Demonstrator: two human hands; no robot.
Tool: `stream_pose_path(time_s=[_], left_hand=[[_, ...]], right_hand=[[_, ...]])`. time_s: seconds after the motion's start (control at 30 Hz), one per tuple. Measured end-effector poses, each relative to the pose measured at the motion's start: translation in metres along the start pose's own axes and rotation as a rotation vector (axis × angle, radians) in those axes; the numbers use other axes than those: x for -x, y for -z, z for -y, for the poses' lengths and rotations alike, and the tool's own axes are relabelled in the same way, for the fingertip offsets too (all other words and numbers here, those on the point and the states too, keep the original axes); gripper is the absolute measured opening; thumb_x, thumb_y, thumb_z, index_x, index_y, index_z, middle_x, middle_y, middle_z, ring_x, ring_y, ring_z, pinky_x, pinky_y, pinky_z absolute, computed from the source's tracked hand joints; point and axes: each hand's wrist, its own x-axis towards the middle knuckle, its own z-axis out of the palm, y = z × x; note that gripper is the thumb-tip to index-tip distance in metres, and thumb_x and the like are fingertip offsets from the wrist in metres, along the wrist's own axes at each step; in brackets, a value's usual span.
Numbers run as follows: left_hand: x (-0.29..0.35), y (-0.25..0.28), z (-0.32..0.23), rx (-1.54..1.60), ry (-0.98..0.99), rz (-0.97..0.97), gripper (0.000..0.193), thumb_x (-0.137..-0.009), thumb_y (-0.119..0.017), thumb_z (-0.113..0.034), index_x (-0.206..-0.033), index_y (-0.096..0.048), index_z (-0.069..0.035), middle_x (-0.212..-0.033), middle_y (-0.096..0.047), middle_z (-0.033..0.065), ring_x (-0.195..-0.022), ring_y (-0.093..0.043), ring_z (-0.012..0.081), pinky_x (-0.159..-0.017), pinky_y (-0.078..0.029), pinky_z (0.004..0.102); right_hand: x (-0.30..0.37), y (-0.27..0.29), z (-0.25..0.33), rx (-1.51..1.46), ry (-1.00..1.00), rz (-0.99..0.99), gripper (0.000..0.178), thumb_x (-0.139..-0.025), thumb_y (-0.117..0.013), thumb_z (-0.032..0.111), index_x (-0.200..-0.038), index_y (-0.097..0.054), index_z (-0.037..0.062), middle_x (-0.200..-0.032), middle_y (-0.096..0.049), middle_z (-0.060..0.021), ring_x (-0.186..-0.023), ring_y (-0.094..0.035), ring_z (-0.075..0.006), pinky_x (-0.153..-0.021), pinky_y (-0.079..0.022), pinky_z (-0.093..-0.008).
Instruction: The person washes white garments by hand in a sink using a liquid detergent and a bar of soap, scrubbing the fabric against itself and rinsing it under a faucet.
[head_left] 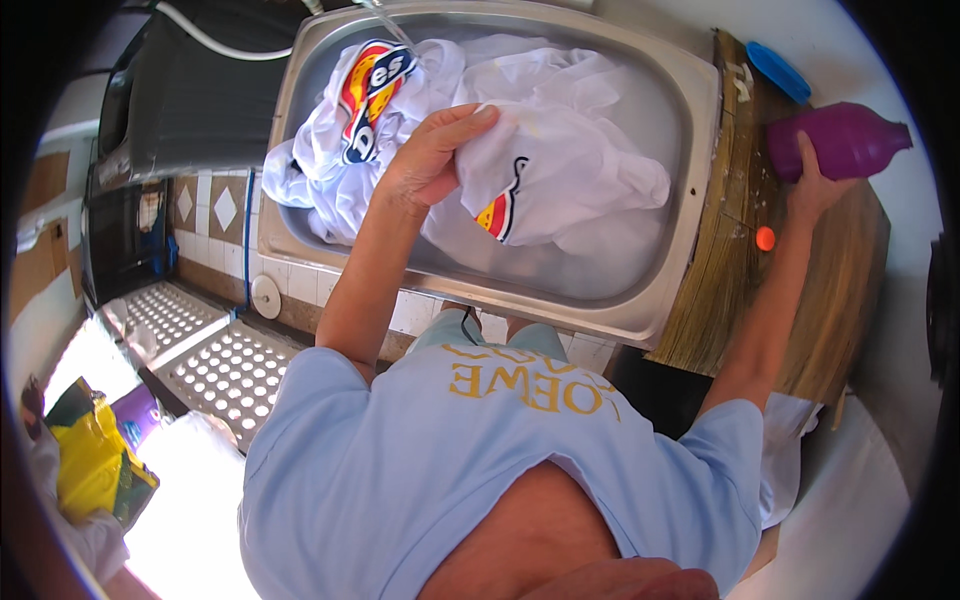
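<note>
My left hand (432,155) pinches a fold of a wet white garment (560,180) with a red, yellow and black printed patch, lifting it over the sink (685,190). More white cloth lies bunched in the cloudy water, with a larger printed patch (372,95) at its left. At the right, on the wooden counter, my right hand (818,175) is wrapped round a purple plastic bottle (840,140). The bottle lies tilted with its narrow neck pointing right. A small orange cap (765,238) sits on the counter near my right forearm.
A blue oblong plastic item (778,72) rests at the back of the wooden counter (720,270). Left of the sink stands a black appliance (215,90), crossed by a white hose (220,45). A perforated panel (230,375) and a yellow bag (88,450) are at the lower left.
</note>
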Motion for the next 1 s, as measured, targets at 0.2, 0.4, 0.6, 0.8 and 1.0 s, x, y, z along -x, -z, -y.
stream_pose_path(time_s=[0.2, 0.4, 0.6, 0.8, 1.0], left_hand=[[0.008, -0.006, -0.002, 0.065, -0.057, 0.022, 0.023, -0.086, -0.063, -0.017, -0.101, -0.064, 0.001, -0.095, -0.066, 0.0090, -0.085, -0.064, 0.0161, -0.077, -0.053, 0.0298], [0.025, -0.009, -0.006, 0.183, -0.143, 0.023, 0.023, -0.086, -0.063, -0.019, -0.100, -0.064, -0.001, -0.094, -0.067, 0.0079, -0.085, -0.064, 0.0157, -0.077, -0.052, 0.0302], [0.038, -0.008, 0.000, 0.378, -0.213, 0.050, 0.026, -0.088, -0.060, -0.025, -0.101, -0.063, -0.004, -0.096, -0.066, 0.0057, -0.087, -0.062, 0.0149, -0.079, -0.051, 0.0311], [0.037, 0.004, 0.012, 0.513, -0.167, 0.013, 0.030, -0.091, -0.056, -0.029, -0.107, -0.060, -0.003, -0.101, -0.063, 0.0055, -0.089, -0.061, 0.0149, -0.080, -0.051, 0.0305], [0.037, 0.007, 0.018, 0.477, -0.174, -0.015, 0.027, -0.092, -0.055, -0.028, -0.105, -0.062, -0.005, -0.096, -0.065, 0.0044, -0.086, -0.062, 0.0137, -0.076, -0.052, 0.0291]], right_hand=[[0.046, -0.017, 0.106, 0.275, -0.016, 0.554, 0.082, -0.059, -0.082, 0.019, -0.127, -0.039, 0.0015, -0.115, -0.053, -0.0134, -0.105, -0.053, -0.0245, -0.091, -0.043, -0.0366], [0.099, -0.057, 0.161, 0.264, -0.054, 1.010, 0.083, -0.058, -0.077, 0.020, -0.129, -0.038, 0.0047, -0.117, -0.054, -0.0184, -0.110, -0.054, -0.0287, -0.093, -0.043, -0.0383], [0.122, -0.077, 0.177, 0.428, 0.037, 1.096, 0.081, -0.056, -0.075, 0.016, -0.128, -0.040, 0.0071, -0.117, -0.053, -0.0169, -0.107, -0.053, -0.0343, -0.092, -0.043, -0.0405], [0.124, -0.083, 0.180, 0.513, 0.075, 1.136, 0.078, -0.057, -0.073, 0.013, -0.127, -0.041, 0.0082, -0.113, -0.053, -0.0164, -0.105, -0.052, -0.0341, -0.091, -0.043, -0.0406], [0.126, -0.089, 0.181, 0.594, 0.132, 1.162, 0.078, -0.056, -0.072, 0.011, -0.128, -0.041, 0.0088, -0.109, -0.054, -0.0163, -0.101, -0.054, -0.0346, -0.087, -0.045, -0.0413]])
